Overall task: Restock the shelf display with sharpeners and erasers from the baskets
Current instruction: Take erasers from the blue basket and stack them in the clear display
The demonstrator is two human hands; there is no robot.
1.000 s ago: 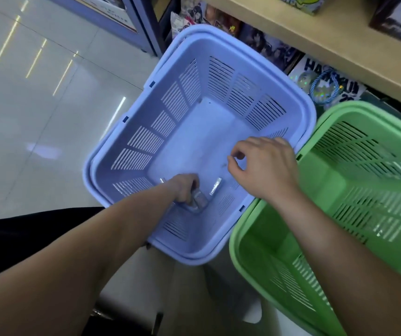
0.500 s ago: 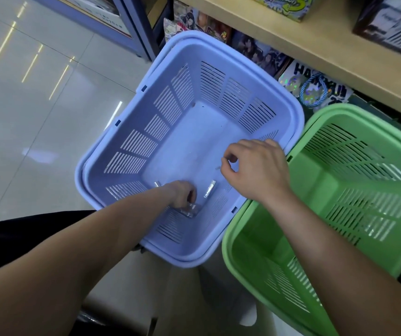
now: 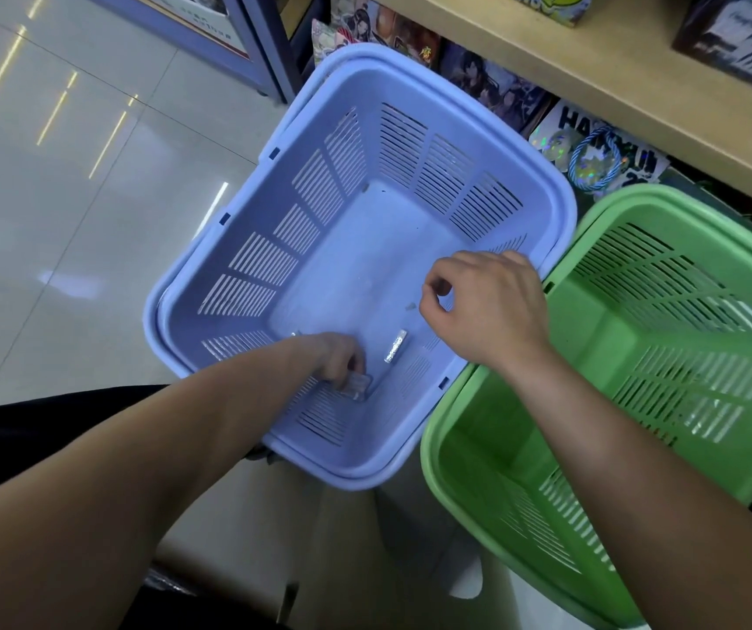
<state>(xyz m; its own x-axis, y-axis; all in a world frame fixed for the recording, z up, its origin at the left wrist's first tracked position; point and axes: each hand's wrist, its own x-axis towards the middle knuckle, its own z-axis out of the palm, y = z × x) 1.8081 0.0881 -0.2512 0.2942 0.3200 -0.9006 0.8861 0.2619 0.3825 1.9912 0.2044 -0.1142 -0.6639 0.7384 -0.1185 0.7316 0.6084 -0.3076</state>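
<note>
Little has been changed in the last second: a small clear packet [image 3: 358, 385] in the blue basket's [image 3: 560, 211] near corner is still pinched by the left hand [image 3: 340, 361], while the right hand [image 3: 487, 306] is held curled above, apparently empty, so nothing has yet been shelved.

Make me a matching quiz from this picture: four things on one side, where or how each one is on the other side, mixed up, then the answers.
Things:
1. left hand
2. right hand
3. silvery piece
4. green basket

Places or states:
A. lies loose on the floor of the blue basket
B. stands to the right of the blue basket
C. grips a small shiny item low in the blue basket
D. hovers over the blue basket, fingers curled

Pairs: 1-C, 2-D, 3-A, 4-B
</note>
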